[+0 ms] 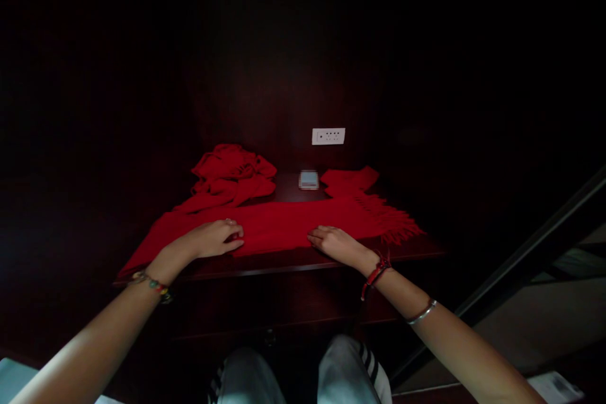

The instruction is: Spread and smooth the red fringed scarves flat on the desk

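A red scarf (279, 222) with a fringed right end lies spread lengthwise along a dark wooden shelf. My left hand (215, 238) rests on its near part, left of the middle, with fingers slightly bent and thumb apart. On the near edge farther right, my right hand (335, 243) lies with its fingers stretched over the cloth. Behind the left stretch, more red cloth (231, 170) is heaped in loose folds. At the back right a further piece of red fabric (350, 178) lies partly folded over, near the fringe.
The dark shelf (288, 186) has its front edge close to my wrists. A small pale rectangular object (309, 180) stands at the back. A white socket panel (328, 136) is on the back wall. My knees (348, 363) are below the shelf.
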The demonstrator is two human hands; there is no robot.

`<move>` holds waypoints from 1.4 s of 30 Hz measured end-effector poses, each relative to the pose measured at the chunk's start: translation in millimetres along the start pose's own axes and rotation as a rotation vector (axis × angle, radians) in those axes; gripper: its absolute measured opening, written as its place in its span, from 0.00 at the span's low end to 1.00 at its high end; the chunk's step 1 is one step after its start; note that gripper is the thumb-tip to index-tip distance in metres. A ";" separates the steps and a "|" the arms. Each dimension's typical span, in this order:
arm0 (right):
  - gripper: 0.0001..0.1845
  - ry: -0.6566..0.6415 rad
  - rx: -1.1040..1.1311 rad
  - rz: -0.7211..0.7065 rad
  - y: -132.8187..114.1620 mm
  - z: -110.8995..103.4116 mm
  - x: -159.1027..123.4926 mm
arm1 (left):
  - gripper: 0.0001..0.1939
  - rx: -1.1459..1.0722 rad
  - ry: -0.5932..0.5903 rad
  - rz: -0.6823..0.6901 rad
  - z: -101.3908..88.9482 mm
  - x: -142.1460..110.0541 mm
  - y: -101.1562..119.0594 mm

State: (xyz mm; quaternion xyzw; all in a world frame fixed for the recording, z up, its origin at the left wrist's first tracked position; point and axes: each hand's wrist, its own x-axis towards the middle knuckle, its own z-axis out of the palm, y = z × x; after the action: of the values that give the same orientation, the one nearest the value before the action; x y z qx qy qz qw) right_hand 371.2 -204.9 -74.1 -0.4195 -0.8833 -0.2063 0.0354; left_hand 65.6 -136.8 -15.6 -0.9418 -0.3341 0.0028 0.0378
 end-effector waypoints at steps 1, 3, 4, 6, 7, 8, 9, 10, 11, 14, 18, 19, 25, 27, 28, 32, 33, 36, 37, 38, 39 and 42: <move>0.11 -0.028 -0.017 -0.014 0.5 -5.2 0.5 | 0.14 -0.015 0.024 0.035 -4.0 10.1 2.0; 0.10 -0.079 -0.044 -0.029 1.6 -15.0 0.8 | 0.15 -0.024 0.063 0.101 -8.8 35.6 4.7; 0.09 -0.100 -0.057 -0.033 2.2 -19.1 0.4 | 0.15 -0.017 0.088 0.112 -9.5 50.7 5.1; 0.09 -0.130 -0.078 -0.035 3.0 -24.9 -1.5 | 0.14 0.014 0.100 0.113 -8.0 84.1 3.8; 0.09 -0.140 -0.086 -0.035 3.1 -26.4 -2.8 | 0.13 0.031 0.086 0.102 -6.0 101.6 2.5; 0.09 -0.146 -0.091 -0.037 3.0 -27.0 -3.9 | 0.13 0.044 0.053 0.091 -3.4 118.9 1.0; 0.08 -0.146 -0.096 -0.035 2.6 -26.6 -4.8 | 0.13 0.045 0.010 0.074 -0.1 135.8 -0.4; 0.08 -0.142 -0.098 -0.029 2.0 -25.5 -5.3 | 0.14 0.038 -0.031 0.050 3.7 151.6 -1.5; 0.08 -0.137 -0.099 -0.020 1.3 -23.7 -5.4 | 0.15 0.030 -0.065 0.027 8.1 166.0 -2.2; 0.06 -0.109 -0.096 0.006 -1.0 -16.2 -4.1 | 0.21 0.008 -0.117 -0.016 24.2 197.8 -2.0; 0.06 -0.079 -0.105 0.018 -2.6 -8.4 -2.4 | 0.29 -0.027 -0.167 -0.029 44.3 205.7 -0.2; 0.06 -0.076 -0.106 0.021 -2.7 -7.6 -2.2 | 0.31 -0.042 -0.156 -0.036 47.0 200.8 0.2; 0.06 -0.099 -0.081 0.052 -1.8 -8.2 1.2 | 0.29 -0.108 0.117 0.039 41.6 116.5 8.4; 0.07 -0.115 -0.048 0.084 -0.5 -9.5 2.7 | 0.27 -0.110 0.108 0.144 37.8 78.3 12.3; 0.07 -0.124 -0.030 0.100 0.1 -10.5 3.2 | 0.29 -0.100 0.095 0.165 36.4 61.0 13.5; 0.10 -0.157 0.034 0.163 -1.9 -16.9 6.0 | 0.23 -0.021 0.086 0.123 32.6 19.4 10.9; 0.11 -0.159 0.050 0.176 -4.4 -18.9 7.7 | 0.21 -0.001 0.096 0.107 31.3 16.6 8.9; 0.15 -0.116 0.101 0.195 -17.3 -23.8 17.5 | 0.16 0.025 0.124 0.084 24.8 20.6 3.2; 0.16 -0.092 0.118 0.200 -22.9 -24.2 22.2 | 0.15 0.029 0.134 0.078 21.7 23.9 2.1; 0.16 -0.067 0.134 0.210 -28.4 -23.8 27.3 | 0.15 0.034 0.145 0.072 18.4 27.3 1.6; 0.16 -0.046 0.148 0.227 -33.6 -22.5 32.3 | 0.15 0.043 0.160 0.063 15.2 30.2 1.8; 0.14 -0.020 0.183 0.305 -43.7 -14.8 43.9 | 0.14 0.068 0.220 0.015 9.1 33.6 7.6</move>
State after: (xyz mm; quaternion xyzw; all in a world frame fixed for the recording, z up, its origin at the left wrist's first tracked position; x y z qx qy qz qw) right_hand 308.2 -203.5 -64.8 -0.5457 -0.8248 -0.1129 0.0958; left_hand 96.2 -120.8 -24.6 -0.9370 -0.3207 -0.0888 0.1064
